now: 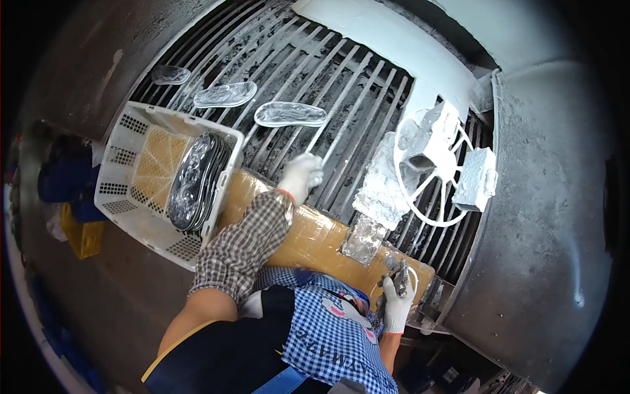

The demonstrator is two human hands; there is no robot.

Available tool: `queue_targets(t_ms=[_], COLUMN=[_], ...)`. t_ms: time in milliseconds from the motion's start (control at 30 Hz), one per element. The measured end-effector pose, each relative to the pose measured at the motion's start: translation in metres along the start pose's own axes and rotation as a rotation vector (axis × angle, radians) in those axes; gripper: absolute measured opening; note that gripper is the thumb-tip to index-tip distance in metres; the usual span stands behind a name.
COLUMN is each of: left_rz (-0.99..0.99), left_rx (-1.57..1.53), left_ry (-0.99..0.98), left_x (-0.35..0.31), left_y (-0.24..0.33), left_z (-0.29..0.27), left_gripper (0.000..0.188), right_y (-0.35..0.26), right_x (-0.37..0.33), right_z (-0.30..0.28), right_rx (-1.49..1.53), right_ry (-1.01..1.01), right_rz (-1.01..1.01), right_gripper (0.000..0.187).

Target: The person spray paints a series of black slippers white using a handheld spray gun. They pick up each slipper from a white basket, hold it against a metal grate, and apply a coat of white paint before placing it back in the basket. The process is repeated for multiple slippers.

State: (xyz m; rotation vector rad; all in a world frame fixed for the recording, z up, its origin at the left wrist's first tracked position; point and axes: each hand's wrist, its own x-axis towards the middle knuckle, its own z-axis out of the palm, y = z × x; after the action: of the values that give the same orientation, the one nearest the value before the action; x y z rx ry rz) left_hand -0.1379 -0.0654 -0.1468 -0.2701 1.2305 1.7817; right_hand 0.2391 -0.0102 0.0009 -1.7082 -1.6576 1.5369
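Observation:
My left hand (301, 178), in a white glove and checked sleeve, is over the near part of a slatted metal rack (367, 92). Its fingers are curled in, with nothing visible in them. Beyond it lies a shiny, clear-looking sole-shaped piece (290, 114). Two similar pieces, one in the middle (225, 95) and one at the far left (170, 75), rest on the slats. Low on the right, my gloved right hand (396, 303) is closed around a metal spray gun (401, 278) with a pale loop beside it.
A white plastic basket (222, 125) at the left holds a stack of dark, glossy sole-shaped pieces (197, 184). A tan-covered ledge (308, 240) runs along the rack's front. To the right stands a white-coated wheel (436, 222) with blocks on it. Metal walls (525, 230) flank the rack.

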Motion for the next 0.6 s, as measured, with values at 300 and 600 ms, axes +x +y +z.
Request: queue_targets(t_ms=[300,600], left_rz=[0.379,0.845], left_rx=[0.565,1.254], left_ry=[-0.062,0.798], left_x=[-0.193,-0.256], left_y=[0.054,0.102], left_z=[-0.025,-0.123], left_gripper=[0.056,0.098], right_y=[0.01,0.0], right_x=[0.008,0.0], right_z=[-0.001,0.005], right_rx=[-0.103,-0.109], right_ry=[-0.098,-0.151], right_rz=[-0.114,-0.171], right_gripper=[0.047,0.045])
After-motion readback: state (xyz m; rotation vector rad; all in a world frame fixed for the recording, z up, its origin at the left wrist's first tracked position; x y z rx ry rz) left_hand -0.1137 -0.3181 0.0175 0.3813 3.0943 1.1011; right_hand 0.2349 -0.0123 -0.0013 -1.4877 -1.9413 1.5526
